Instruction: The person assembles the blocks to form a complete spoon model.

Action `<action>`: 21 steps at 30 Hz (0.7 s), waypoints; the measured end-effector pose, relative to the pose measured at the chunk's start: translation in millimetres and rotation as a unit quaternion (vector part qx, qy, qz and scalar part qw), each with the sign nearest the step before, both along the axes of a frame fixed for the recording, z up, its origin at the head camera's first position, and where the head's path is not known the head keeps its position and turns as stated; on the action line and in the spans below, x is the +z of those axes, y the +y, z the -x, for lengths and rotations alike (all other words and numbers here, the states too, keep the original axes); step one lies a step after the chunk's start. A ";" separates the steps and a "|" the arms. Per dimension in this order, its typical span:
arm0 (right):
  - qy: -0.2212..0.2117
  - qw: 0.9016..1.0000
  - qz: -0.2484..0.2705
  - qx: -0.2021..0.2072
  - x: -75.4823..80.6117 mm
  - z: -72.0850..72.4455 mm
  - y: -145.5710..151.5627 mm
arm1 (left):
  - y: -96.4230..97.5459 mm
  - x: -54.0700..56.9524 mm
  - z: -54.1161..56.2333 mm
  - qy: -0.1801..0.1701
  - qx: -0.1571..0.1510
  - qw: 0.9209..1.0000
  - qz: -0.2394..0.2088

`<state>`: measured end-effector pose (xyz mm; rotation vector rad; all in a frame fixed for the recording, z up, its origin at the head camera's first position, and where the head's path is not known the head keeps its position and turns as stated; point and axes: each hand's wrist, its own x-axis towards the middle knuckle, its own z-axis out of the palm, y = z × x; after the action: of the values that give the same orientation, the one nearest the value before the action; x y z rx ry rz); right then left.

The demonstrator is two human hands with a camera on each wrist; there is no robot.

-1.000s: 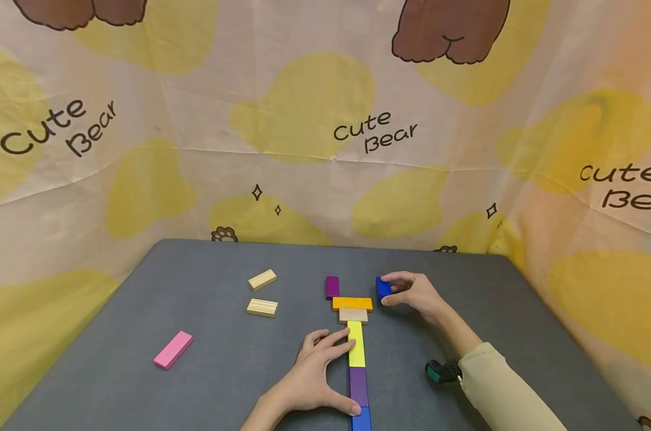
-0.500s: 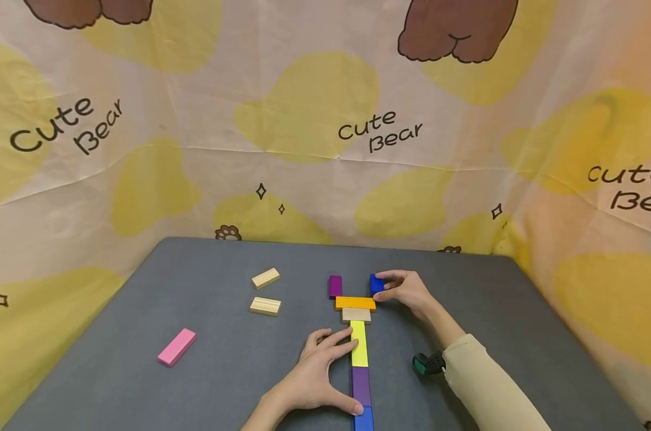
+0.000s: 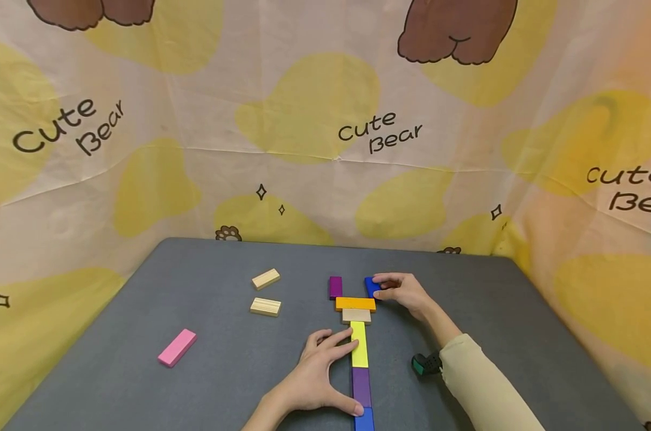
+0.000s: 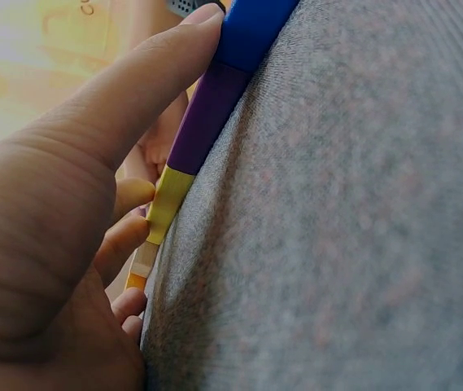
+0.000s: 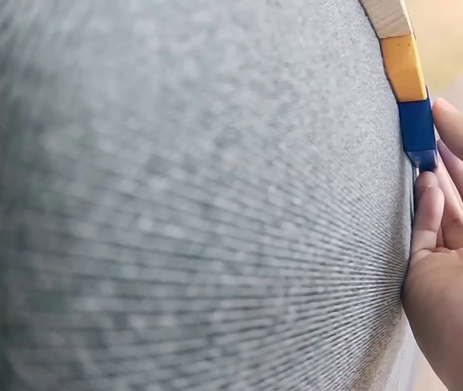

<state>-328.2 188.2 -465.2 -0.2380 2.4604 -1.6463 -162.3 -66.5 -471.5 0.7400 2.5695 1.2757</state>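
Nearest on the grey desk is a blue block, cut by the lower edge of the head view. The left hand is spread wide and grips nothing: its thumb touches the blue block, and its fingertips touch the left side of the yellow block. Between these two lies the purple block. At left, well apart, there is a pink block. Beyond the yellow one, a beige block and an orange block lie crosswise. Two wooden blocks are to their left. Farther, a magenta block stands out from the orange block's left end. At its right end, the dark blue block meets it, slightly slanted, pinched between thumb and fingers of the right hand. Behind hangs a printed cloth.
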 end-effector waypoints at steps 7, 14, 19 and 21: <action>0.001 1.000 -0.004 -0.016 -2.7 -2.0 -0.3 | 0.3 -1.1 0.2 0.002 0.001 1.000 0.001; -0.003 1.000 -0.001 -0.016 -0.6 -2.8 -2.4 | -0.5 0.1 -0.3 0.001 0.003 1.000 0.001; -0.005 1.000 0.002 -0.020 0.0 -3.5 -3.0 | -0.1 -0.2 0.0 0.000 0.002 1.000 0.001; -0.006 1.000 0.003 -0.021 -0.3 -3.8 -2.8 | 0.2 -0.6 0.2 -0.001 0.001 1.000 0.001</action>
<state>-324.3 185.4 -465.5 -0.1783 2.4692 -1.6671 -162.5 -66.3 -472.1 0.7354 2.5709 1.2745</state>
